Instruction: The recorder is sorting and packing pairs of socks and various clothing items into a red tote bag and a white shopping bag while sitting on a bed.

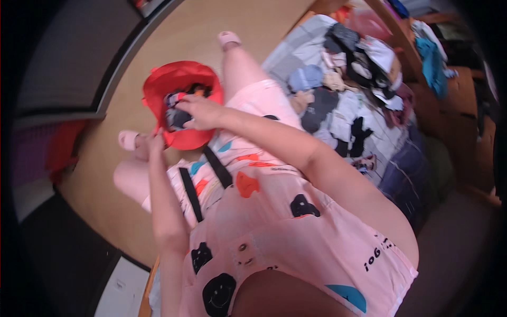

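A red fabric basket or bag (190, 140) stands between my legs with its mouth facing up. Small dark, grey and multicoloured cloth items (177, 118) lie inside it. My left hand (155, 143) grips its rim on the near left side. Over the opening is my right hand (201, 112), reaching in, its fingertips at a red, white and dark cloth item (174, 99); blur hides whether they grasp it. Two black straps (218, 167) lie across my pink printed clothing, near the basket.
At right, a bed with a grey and white sheet (283, 51) holds many scattered socks and small garments (323, 107). A wooden bed frame (455, 99) with a teal cloth (432, 65) stands beyond. Dark-edged furniture (79, 51) is at left, above the tan floor (119, 198).
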{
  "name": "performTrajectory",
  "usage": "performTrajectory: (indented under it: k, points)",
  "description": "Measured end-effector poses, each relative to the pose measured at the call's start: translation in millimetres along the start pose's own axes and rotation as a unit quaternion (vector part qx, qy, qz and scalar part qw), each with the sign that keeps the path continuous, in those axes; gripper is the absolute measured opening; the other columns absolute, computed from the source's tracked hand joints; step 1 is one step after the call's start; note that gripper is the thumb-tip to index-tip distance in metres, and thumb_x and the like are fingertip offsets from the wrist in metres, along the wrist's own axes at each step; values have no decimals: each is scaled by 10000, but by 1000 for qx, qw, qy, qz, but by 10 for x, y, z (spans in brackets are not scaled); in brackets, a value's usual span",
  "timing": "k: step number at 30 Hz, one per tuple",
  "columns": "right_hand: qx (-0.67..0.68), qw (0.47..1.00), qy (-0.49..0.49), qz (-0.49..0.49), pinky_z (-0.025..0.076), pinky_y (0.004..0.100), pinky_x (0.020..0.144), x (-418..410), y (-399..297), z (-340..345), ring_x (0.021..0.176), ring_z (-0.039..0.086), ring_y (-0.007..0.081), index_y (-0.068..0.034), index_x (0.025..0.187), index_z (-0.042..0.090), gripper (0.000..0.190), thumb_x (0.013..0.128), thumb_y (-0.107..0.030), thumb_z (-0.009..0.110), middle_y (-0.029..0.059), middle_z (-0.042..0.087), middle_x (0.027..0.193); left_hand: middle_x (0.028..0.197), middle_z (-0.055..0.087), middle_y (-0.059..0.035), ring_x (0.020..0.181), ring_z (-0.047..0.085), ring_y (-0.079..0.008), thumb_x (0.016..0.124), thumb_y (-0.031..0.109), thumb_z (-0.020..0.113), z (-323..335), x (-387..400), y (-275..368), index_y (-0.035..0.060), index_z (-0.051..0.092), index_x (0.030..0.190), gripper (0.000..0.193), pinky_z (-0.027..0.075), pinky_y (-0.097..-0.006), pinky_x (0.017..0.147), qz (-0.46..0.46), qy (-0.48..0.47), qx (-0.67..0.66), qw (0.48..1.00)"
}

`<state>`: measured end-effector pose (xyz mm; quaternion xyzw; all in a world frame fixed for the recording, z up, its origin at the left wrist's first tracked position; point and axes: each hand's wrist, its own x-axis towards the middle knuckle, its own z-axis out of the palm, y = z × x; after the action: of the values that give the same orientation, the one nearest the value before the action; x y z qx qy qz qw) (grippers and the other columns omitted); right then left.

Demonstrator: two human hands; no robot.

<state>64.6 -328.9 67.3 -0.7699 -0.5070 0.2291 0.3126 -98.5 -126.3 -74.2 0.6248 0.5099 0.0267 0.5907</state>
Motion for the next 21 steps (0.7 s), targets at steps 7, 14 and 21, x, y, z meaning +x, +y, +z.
performTrajectory:
  k: [7, 14, 21]
  points:
    - [-96, 944, 285, 133, 405, 378, 875, -1713, 318, -1316, 978, 527, 328, -12, 991, 577, 325, 695, -142, 609, 173, 572, 1029, 788, 582, 33, 654, 565, -115, 881, 250, 493, 55, -50, 243, 140, 558, 992, 169, 485, -276, 526, -46, -54, -10, 997]
    - [76, 692, 390, 603, 355, 328, 931, -3922, 1027, -1668, 1137, 437, 273, 30, 1275, 336, 878, 651, -474, 693, 211, 432, 1243, 789, 580, 6, 663, 576, -132, 884, 216, 489, 64, 70, 199, 122, 542, 970, 138, 500, -294, 540, -38, -73, -25, 996]
    - [182, 716, 383, 554, 294, 311, 986, -3409, 1044, -1292, 1224, 340, 287, 4, 1366, 51, 1163, 584, -544, 715, 250, 322, 1313, 768, 576, -8, 640, 574, -129, 880, 178, 498, -147, 251, -89, 112, 541, 935, 95, 498, -277, 536, -14, -85, -44, 995]
